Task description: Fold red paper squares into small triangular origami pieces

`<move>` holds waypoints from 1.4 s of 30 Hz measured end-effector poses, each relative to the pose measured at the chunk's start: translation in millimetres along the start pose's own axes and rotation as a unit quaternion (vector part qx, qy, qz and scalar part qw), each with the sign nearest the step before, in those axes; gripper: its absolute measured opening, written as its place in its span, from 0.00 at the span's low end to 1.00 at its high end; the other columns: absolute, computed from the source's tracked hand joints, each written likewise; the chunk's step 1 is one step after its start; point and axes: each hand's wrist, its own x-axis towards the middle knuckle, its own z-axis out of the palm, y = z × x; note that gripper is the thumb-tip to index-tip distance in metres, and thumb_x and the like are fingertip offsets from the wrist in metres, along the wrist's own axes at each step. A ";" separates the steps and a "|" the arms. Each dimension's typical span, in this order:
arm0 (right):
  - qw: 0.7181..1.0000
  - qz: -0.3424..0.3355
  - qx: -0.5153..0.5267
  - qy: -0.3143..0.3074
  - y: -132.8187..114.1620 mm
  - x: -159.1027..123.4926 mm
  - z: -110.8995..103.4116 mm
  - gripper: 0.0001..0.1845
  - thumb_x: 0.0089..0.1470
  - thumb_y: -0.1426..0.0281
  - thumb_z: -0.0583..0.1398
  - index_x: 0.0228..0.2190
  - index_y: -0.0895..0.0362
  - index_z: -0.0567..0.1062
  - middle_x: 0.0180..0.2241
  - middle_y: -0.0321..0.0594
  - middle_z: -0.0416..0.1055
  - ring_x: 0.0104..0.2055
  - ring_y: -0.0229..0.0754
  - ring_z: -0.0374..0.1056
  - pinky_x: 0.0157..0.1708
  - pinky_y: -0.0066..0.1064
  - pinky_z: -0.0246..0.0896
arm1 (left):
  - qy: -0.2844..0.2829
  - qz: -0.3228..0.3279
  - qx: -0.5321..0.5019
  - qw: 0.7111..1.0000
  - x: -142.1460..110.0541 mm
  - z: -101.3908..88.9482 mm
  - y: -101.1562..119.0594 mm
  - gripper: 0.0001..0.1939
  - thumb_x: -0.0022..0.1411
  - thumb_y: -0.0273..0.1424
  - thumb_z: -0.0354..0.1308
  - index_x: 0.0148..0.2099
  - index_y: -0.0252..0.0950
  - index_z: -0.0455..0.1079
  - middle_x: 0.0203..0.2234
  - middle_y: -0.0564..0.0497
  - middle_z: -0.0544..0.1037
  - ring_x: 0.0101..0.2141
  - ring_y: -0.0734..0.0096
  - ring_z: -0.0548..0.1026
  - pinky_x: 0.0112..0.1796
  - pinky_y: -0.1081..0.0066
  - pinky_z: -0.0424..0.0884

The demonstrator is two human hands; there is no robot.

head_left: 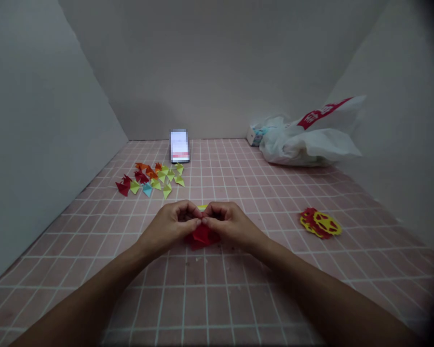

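My left hand and my right hand meet at the middle of the table, thumbs and fingertips pinched together. Between them is a piece of red folded paper, its lower part showing beneath the thumbs. Its upper edge is hidden by my fingers. A small yellow strip shows just behind the fingertips; what it belongs to is hidden. To the left, beyond my hands, lies a group of small folded paper shapes in red, orange, yellow-green and light blue.
A lit phone stands upright at the back. A white plastic bag with red print lies at the back right beside a small box. Red and yellow cut-out pieces are piled at right. Walls enclose the pink checked table.
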 end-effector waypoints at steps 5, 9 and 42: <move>1.000 -0.027 0.000 0.002 -3.1 0.7 -3.9 0.08 0.53 0.67 0.59 0.26 0.59 0.72 0.24 0.33 0.65 0.27 0.34 0.59 0.27 0.27 0.53 | 0.021 0.013 -0.018 1.000 1.6 2.3 -0.1 0.07 0.50 0.29 0.62 0.33 0.35 0.70 0.26 0.55 0.73 0.27 0.75 0.70 0.29 0.74 0.65; 0.997 -0.072 0.032 -0.016 -10.5 -2.0 -11.8 0.07 0.54 0.66 0.62 0.31 0.57 0.73 0.29 0.34 0.68 0.31 0.35 0.63 0.32 0.29 0.58 | 0.068 0.033 -0.014 0.997 2.0 1.0 0.0 0.09 0.51 0.30 0.62 0.36 0.35 0.68 0.26 0.55 0.73 0.28 0.74 0.71 0.29 0.73 0.67; 0.995 -0.082 -0.042 0.025 -1.7 -0.3 -4.7 0.05 0.51 0.69 0.60 0.26 0.57 0.71 0.29 0.36 0.68 0.31 0.37 0.63 0.31 0.29 0.58 | 0.100 0.117 -0.012 0.988 -1.7 7.9 -4.5 0.11 0.54 0.29 0.62 0.41 0.37 0.70 0.30 0.53 0.75 0.33 0.71 0.75 0.36 0.70 0.73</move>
